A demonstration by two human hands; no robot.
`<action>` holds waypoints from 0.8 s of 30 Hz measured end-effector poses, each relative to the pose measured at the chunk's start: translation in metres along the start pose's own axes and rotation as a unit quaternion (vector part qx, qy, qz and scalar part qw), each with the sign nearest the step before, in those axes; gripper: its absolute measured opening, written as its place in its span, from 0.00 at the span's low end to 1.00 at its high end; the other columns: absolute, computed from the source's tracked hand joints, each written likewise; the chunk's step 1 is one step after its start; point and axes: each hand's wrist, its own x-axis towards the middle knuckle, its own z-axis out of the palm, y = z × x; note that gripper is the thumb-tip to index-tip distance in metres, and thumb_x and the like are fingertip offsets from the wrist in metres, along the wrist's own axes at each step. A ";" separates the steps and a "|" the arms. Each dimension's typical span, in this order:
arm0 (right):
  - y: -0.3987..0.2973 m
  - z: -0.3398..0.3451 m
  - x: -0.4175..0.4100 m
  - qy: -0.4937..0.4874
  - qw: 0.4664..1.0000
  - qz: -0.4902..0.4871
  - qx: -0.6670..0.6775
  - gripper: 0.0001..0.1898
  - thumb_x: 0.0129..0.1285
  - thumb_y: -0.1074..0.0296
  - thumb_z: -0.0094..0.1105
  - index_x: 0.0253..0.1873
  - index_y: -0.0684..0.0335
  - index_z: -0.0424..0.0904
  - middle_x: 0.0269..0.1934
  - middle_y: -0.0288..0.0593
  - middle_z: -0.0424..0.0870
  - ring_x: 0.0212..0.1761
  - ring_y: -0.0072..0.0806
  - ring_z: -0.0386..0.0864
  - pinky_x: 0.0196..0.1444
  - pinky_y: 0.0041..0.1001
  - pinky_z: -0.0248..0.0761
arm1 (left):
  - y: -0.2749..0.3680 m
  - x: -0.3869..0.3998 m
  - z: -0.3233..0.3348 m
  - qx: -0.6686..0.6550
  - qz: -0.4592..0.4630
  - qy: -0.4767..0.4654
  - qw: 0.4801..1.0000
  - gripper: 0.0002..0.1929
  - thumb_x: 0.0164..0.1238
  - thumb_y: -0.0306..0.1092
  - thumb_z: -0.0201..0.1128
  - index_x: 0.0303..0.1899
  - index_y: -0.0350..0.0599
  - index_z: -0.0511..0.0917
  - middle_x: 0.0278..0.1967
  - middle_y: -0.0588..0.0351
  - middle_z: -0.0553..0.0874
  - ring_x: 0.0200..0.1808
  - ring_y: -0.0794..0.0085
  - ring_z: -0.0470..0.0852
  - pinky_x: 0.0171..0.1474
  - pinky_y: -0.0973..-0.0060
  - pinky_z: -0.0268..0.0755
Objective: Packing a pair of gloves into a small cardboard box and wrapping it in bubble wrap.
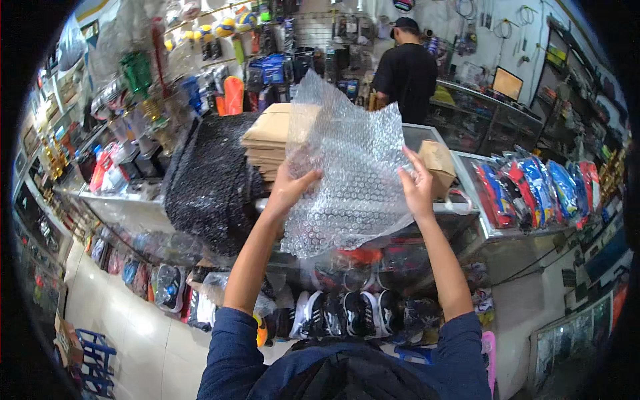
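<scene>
A clear sheet of bubble wrap (350, 175) is held up over the glass counter, spread between my two hands. My left hand (295, 185) grips its left edge, the thumb in front and the fingers partly hidden behind the plastic. At the right edge, my right hand (417, 180) pinches the sheet between thumb and fingers. Behind the sheet's left part lies a stack of folded brown paper or cardboard pieces (267, 135). A small brown cardboard box (436, 167) stands just beyond my right hand. Black bubble wrap (212, 180) drapes over the counter's front edge at left.
A roll of tape (457, 201) lies on the counter near the box. Packaged sports clothing (535, 190) covers the right-hand counter. Trophies (140, 120) stand at left. Several shoes (350, 312) line the space below. A person in black (407, 75) stands behind the counter, facing away.
</scene>
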 end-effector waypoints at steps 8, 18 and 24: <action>-0.022 -0.049 -0.034 -0.117 0.891 -0.127 -0.421 0.17 0.59 0.67 0.61 0.52 0.65 0.78 0.60 0.51 0.73 0.61 0.45 0.71 0.63 0.39 0.61 | -0.079 0.038 0.044 0.257 0.085 0.072 0.960 0.35 0.51 0.24 0.68 0.64 0.37 0.65 0.50 0.43 0.81 0.51 0.61 0.81 0.52 0.70 0.73; 0.059 -0.030 -0.036 -0.309 0.845 -0.102 -0.424 0.17 0.64 0.66 0.53 0.54 0.69 0.76 0.59 0.53 0.75 0.61 0.45 0.71 0.63 0.40 0.63 | -0.083 0.046 0.069 0.400 0.178 0.040 0.898 0.39 0.57 0.29 0.66 0.67 0.27 0.53 0.64 0.31 0.66 0.67 0.47 0.64 0.68 0.66 0.57; 0.067 -0.032 0.000 -0.320 0.863 -0.089 -0.380 0.15 0.63 0.70 0.52 0.51 0.70 0.77 0.54 0.56 0.78 0.57 0.47 0.75 0.61 0.38 0.67 | -0.081 0.007 0.093 0.468 0.064 -0.242 0.848 0.31 0.74 0.53 0.42 0.71 0.47 0.55 0.72 0.47 0.56 0.74 0.51 0.49 0.70 0.40 0.39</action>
